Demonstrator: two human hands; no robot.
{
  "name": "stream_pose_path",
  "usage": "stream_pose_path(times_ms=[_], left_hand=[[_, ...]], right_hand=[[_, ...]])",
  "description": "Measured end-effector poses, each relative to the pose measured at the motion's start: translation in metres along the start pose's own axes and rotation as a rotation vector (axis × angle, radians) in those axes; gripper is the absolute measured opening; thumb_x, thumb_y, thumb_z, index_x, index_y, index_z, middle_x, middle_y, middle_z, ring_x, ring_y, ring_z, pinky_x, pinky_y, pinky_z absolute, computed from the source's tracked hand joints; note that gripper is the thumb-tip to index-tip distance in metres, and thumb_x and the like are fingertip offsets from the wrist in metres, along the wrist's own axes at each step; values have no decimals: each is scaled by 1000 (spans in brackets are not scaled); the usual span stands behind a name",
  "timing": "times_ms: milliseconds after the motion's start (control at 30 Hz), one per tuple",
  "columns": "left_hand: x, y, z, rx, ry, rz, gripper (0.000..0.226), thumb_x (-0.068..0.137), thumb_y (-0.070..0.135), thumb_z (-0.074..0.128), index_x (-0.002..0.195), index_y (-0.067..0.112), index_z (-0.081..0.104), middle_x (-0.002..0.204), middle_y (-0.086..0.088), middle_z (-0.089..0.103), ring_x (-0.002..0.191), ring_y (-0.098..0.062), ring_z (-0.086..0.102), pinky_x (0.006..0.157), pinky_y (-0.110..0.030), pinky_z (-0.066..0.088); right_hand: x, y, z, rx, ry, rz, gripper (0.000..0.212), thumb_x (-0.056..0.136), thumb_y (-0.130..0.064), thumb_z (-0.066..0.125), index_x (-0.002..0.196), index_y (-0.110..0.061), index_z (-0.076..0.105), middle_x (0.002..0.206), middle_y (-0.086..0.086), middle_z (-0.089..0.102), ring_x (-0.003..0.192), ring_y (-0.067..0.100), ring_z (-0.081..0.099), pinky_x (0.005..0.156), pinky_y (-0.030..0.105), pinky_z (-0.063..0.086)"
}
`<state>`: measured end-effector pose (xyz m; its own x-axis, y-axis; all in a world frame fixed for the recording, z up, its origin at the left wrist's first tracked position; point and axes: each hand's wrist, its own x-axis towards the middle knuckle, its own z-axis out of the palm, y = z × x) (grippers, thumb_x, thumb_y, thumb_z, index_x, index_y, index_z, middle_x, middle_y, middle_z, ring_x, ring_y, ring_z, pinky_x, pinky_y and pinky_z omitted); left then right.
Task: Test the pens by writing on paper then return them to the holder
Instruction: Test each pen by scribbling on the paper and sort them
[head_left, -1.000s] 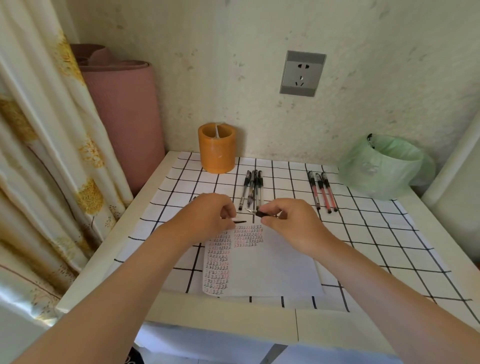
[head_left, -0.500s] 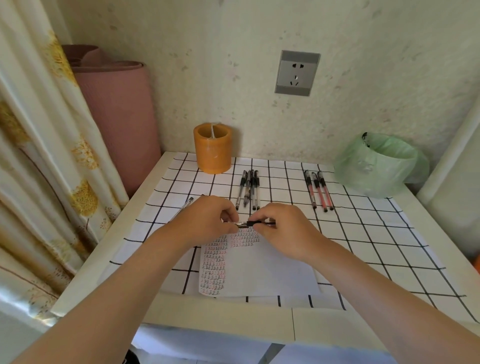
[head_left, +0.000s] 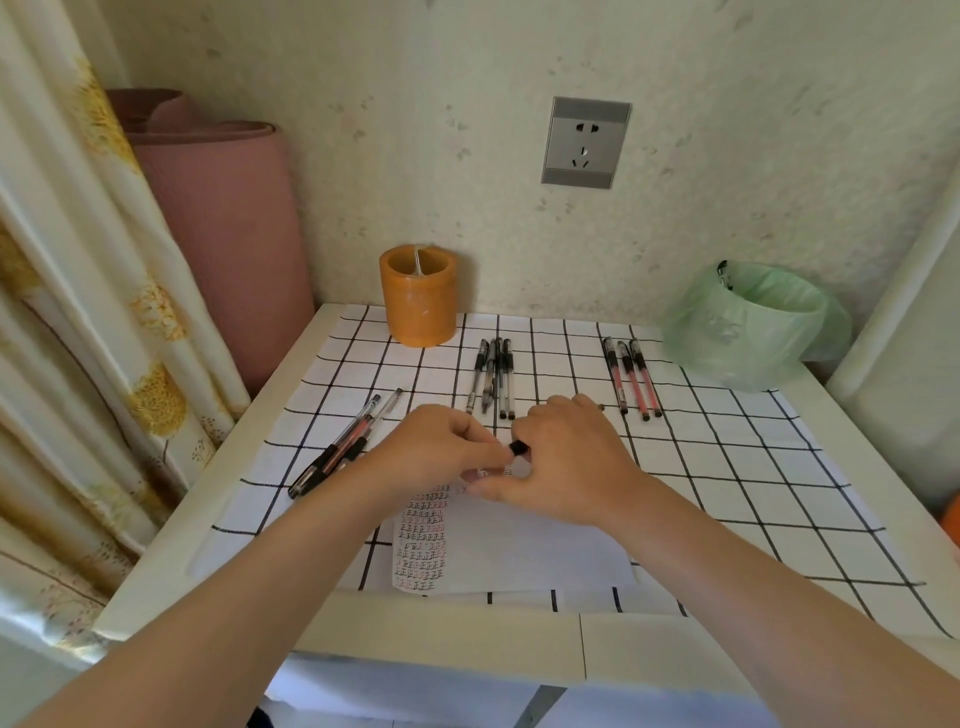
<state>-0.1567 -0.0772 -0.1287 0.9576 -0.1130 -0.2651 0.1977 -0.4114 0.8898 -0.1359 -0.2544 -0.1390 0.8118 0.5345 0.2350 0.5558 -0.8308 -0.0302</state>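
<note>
The left hand (head_left: 441, 452) and right hand (head_left: 566, 462) are meeting above the top edge of the white written-on paper sheet (head_left: 519, 545), both pinching a black-ended pen (head_left: 518, 447) that is mostly hidden between their curled fingers. The orange cylindrical holder (head_left: 418, 296) is standing well behind them on the white checked tablecloth (head_left: 727, 467).

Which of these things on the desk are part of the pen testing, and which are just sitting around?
Part of the job:
- pen held between left hand and right hand
- black pens
- red pens
- mixed pens
- paper
- orange holder

Just lying about:
- green-bagged bin
- pink roll
- wall socket
- curtain
</note>
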Motion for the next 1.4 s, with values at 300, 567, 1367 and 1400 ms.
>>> stream_pose_path(times_ms=[300, 567, 1367, 1400], left_hand=[[1, 2, 0, -62, -122, -65, 18, 76, 35, 80, 82, 18, 80, 72, 2, 73, 65, -4, 66, 63, -20, 50], [8, 6, -15, -9, 169, -38, 6, 86, 26, 71, 86, 22, 74, 79, 7, 76, 65, -7, 64, 65, -26, 52], [4, -52, -70, 922, 322, -20, 52, 93, 35, 55, 144, 37, 43, 127, 1, 43, 123, -19, 35, 94, -34, 41], [2, -54, -72, 872, 295, 1, 53, 93, 33, 56, 145, 37, 42, 122, 4, 41, 121, -16, 34, 92, -32, 42]], right_hand=[[1, -2, -3, 39, 159, 3, 65, 69, -72, 44, 40, -17, 27, 34, -5, 23, 38, 15, 25, 54, 28, 18], [0, 12, 4, 297, 22, -52, 33, 91, -43, 58, 111, -17, 61, 101, -4, 53, 92, 16, 53, 77, 34, 48], [60, 27, 22, 470, -14, 651, 35, 81, -16, 63, 53, -11, 42, 45, 0, 40, 43, 16, 40, 42, 20, 27], [61, 26, 23, 457, -27, 653, 39, 82, -20, 63, 51, -13, 40, 45, -1, 41, 43, 16, 41, 42, 21, 28]])
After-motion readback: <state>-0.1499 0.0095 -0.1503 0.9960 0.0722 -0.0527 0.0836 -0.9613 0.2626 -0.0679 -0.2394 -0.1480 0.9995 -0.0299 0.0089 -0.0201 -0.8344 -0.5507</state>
